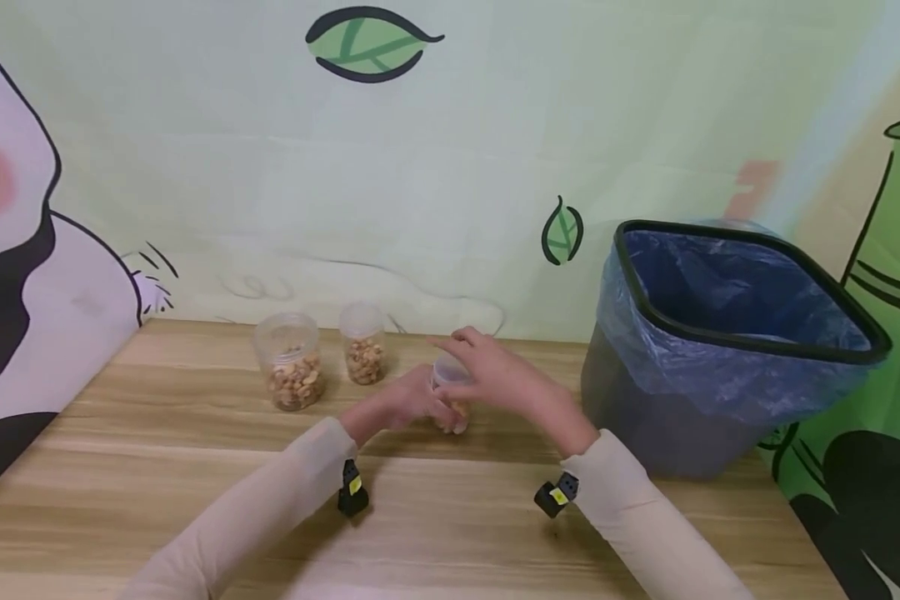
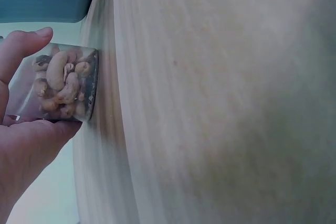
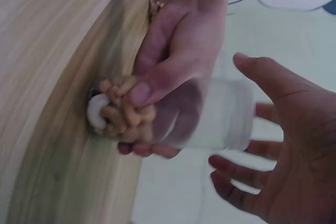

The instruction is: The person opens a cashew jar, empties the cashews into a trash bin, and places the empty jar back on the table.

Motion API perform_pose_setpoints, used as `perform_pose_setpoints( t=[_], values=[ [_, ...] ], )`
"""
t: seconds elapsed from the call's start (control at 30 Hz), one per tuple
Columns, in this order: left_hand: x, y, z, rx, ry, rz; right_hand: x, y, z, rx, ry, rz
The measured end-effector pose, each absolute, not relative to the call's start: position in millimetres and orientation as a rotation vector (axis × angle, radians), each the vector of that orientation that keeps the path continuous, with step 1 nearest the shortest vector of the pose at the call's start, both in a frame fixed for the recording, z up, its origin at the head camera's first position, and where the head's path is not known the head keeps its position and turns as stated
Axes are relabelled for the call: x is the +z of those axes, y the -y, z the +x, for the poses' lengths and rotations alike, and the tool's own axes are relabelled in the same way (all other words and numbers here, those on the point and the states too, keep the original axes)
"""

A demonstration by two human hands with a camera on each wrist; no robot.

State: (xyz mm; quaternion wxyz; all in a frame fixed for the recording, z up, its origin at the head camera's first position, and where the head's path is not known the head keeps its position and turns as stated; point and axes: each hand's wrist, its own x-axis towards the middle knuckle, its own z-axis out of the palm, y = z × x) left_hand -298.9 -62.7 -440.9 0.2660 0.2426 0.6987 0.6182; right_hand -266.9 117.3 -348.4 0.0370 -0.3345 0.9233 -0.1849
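My left hand grips a clear plastic jar partly filled with cashews. In the left wrist view, thumb and fingers wrap the jar's side, and its base is close to the tabletop. A whitish translucent lid covers the jar's top. Around that lid hovers my right hand, its fingers spread and loosely bent; in the right wrist view a gap shows between the thumb and the lid. The right hand partly hides the jar in the head view.
Two more clear jars of nuts stand at the back left: a wider jar and a narrower jar. A grey bin with a blue liner stands on the wooden table at the right. A printed cloth hangs behind.
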Motion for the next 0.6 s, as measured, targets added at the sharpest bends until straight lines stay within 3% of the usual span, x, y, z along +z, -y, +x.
perform_pose_setpoints(
  t=[0.3,0.6],
  values=[
    [-437,57,-298,1.576,-1.97,0.707,-345,-91,-248,-0.351,-3.104,-0.424],
    [-443,61,-296,1.628,-1.897,0.708,-348,-76,-246,-0.173,-3.192,-0.264]
  ],
)
